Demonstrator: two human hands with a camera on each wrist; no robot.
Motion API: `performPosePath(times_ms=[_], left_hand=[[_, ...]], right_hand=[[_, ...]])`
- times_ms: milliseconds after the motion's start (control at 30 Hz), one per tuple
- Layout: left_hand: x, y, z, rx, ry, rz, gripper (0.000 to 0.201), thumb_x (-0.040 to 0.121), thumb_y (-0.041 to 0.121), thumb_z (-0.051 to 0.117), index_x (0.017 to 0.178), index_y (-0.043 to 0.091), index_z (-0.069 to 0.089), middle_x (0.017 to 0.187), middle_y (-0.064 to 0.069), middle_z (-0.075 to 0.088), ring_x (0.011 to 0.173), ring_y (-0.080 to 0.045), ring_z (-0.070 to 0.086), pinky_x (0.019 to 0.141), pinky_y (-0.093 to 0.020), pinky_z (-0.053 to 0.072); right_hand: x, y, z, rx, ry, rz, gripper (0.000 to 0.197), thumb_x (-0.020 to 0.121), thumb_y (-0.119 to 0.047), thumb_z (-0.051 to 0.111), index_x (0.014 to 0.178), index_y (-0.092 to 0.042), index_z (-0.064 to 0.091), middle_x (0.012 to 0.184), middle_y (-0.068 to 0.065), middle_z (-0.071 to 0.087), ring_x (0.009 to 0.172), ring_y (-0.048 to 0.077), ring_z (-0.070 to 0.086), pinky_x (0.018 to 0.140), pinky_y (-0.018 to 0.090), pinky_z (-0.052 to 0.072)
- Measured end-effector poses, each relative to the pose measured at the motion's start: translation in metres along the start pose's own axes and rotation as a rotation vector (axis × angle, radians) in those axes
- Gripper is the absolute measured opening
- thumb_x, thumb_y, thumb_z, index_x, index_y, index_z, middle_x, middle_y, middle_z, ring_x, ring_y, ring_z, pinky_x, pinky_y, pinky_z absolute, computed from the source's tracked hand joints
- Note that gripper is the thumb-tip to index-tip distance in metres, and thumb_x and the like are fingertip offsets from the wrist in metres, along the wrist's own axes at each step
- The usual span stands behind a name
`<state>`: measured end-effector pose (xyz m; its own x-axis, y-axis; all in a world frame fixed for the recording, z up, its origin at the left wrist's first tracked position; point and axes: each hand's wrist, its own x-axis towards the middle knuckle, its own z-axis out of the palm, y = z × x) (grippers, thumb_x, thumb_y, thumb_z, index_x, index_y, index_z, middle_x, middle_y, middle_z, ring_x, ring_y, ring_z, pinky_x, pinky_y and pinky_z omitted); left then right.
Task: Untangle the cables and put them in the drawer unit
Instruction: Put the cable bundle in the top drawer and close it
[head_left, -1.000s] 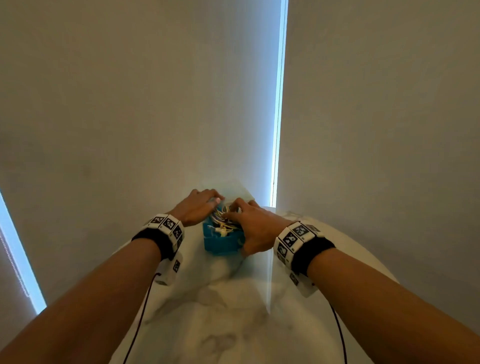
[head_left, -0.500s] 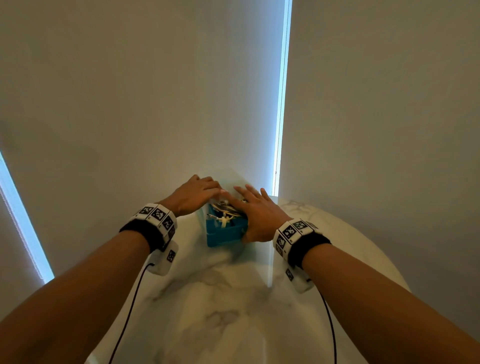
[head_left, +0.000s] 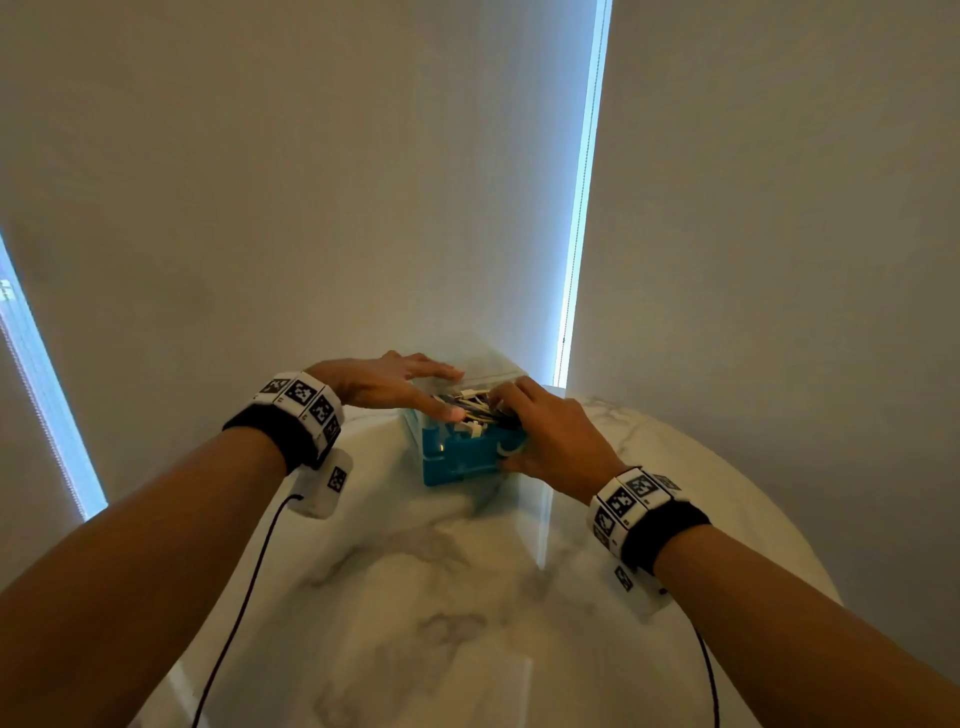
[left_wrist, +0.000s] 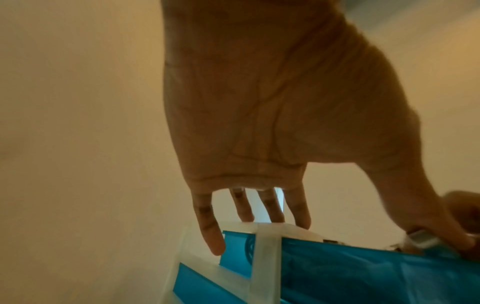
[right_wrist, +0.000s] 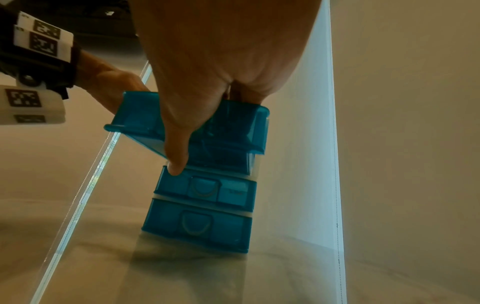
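The worktop (head_left: 467, 623) is round, with a pale marble surface and grey veining. It stands close to a corner formed by two plain, off-white panels: the left panel (head_left: 311, 182) and the right panel (head_left: 779, 208). These appear to be roller blinds, though the texture is too soft to confirm. A narrow vertical strip of daylight (head_left: 584, 182) separates them. A second bright strip (head_left: 47, 405) runs along the far left edge. Ambient light is dim and warm.

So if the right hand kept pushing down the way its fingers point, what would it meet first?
Most likely the cables heaped in the open top drawer: the right hand has its fingers curled down into them already, though contact depth is unclear.
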<state>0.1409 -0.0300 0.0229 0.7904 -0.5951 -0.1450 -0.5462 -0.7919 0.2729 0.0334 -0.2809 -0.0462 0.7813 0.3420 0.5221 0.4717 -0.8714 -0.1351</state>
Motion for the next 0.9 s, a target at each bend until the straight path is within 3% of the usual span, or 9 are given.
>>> performPosePath(times_ms=[100, 200, 267, 333, 433, 600, 700, 800, 900], left_hand=[[0.005, 0.014, 0.002, 0.04, 0.134, -0.015, 0.101, 0.066, 0.09, 0.071, 0.154, 0.046, 0.046, 0.163, 0.006, 0.039, 0.151, -0.025, 0.029, 0.122, -0.054, 0.029], [0.014, 0.035, 0.009, 0.149, 0.26, -0.04, 0.102, 0.058, 0.083, 0.085, 0.142, 0.034, 0.054, 0.144, 0.006, 0.053, 0.126, -0.019, 0.045, 0.101, -0.042, 0.043], [0.022, 0.046, 0.012, 0.241, 0.307, -0.048, 0.1, 0.055, 0.079, 0.09, 0.134, 0.032, 0.053, 0.134, 0.007, 0.057, 0.113, -0.017, 0.049, 0.087, -0.037, 0.042], [0.027, 0.051, 0.01, 0.288, 0.32, -0.046, 0.1, 0.051, 0.081, 0.09, 0.129, 0.031, 0.052, 0.128, 0.008, 0.059, 0.106, -0.017, 0.051, 0.083, -0.035, 0.042], [0.027, 0.048, 0.006, 0.292, 0.304, -0.037, 0.099, 0.052, 0.085, 0.086, 0.128, 0.031, 0.054, 0.126, 0.01, 0.059, 0.108, -0.018, 0.053, 0.085, -0.036, 0.043], [0.019, 0.036, -0.003, 0.232, 0.247, 0.03, 0.081, 0.077, 0.087, 0.067, 0.133, 0.029, 0.059, 0.139, 0.007, 0.058, 0.115, -0.017, 0.054, 0.09, -0.036, 0.041], [0.017, 0.029, -0.006, 0.181, 0.224, 0.032, 0.062, 0.093, 0.079, 0.057, 0.135, 0.034, 0.06, 0.145, 0.007, 0.057, 0.122, -0.018, 0.055, 0.093, -0.038, 0.04], [0.016, 0.025, -0.005, 0.152, 0.238, 0.029, 0.045, 0.101, 0.066, 0.057, 0.136, 0.038, 0.06, 0.147, 0.006, 0.057, 0.124, -0.017, 0.056, 0.095, -0.038, 0.04], [0.017, 0.026, -0.005, 0.125, 0.25, 0.009, 0.04, 0.1, 0.06, 0.063, 0.134, 0.039, 0.063, 0.144, 0.007, 0.058, 0.122, -0.016, 0.055, 0.095, -0.037, 0.039]], right_hand=[[0.005, 0.005, -0.001, 0.01, -0.04, -0.004, 0.085, 0.075, -0.038, 0.096, 0.146, -0.031, 0.05, 0.138, -0.002, 0.055, 0.11, 0.02, 0.063, 0.093, 0.027, 0.054], [0.006, 0.009, -0.005, 0.124, -0.06, 0.041, 0.101, 0.069, -0.04, 0.1, 0.151, -0.035, 0.041, 0.143, -0.005, 0.047, 0.115, 0.018, 0.062, 0.097, 0.028, 0.058], [0.004, 0.012, -0.008, 0.173, -0.049, 0.056, 0.095, 0.069, -0.039, 0.101, 0.144, -0.03, 0.044, 0.142, -0.007, 0.043, 0.114, 0.016, 0.064, 0.095, 0.027, 0.061], [0.001, 0.014, -0.01, 0.142, -0.038, 0.047, 0.075, 0.073, -0.04, 0.098, 0.131, -0.023, 0.054, 0.133, -0.007, 0.048, 0.106, 0.014, 0.065, 0.092, 0.029, 0.063], [-0.005, 0.018, -0.007, 0.007, -0.028, -0.039, 0.048, 0.081, -0.043, 0.091, 0.118, -0.021, 0.07, 0.122, -0.006, 0.061, 0.102, 0.014, 0.064, 0.114, 0.041, 0.051], [0.001, 0.015, -0.007, 0.049, -0.03, -0.022, 0.06, 0.081, -0.043, 0.091, 0.134, -0.027, 0.067, 0.126, -0.009, 0.067, 0.108, 0.013, 0.065, 0.092, 0.028, 0.057], [0.009, 0.011, -0.003, 0.053, -0.047, 0.019, 0.073, 0.084, -0.038, 0.09, 0.147, -0.024, 0.056, 0.137, -0.003, 0.063, 0.113, 0.019, 0.066, 0.094, 0.028, 0.055], [0.01, 0.011, 0.002, 0.053, -0.015, 0.078, 0.09, 0.081, -0.038, 0.092, 0.155, -0.024, 0.044, 0.15, -0.001, 0.045, 0.11, 0.021, 0.068, 0.089, 0.023, 0.055], [0.013, 0.01, 0.004, -0.033, -0.03, 0.07, 0.083, 0.081, -0.041, 0.092, 0.152, -0.026, 0.052, 0.15, -0.002, 0.038, 0.119, 0.019, 0.059, 0.097, 0.03, 0.059]])
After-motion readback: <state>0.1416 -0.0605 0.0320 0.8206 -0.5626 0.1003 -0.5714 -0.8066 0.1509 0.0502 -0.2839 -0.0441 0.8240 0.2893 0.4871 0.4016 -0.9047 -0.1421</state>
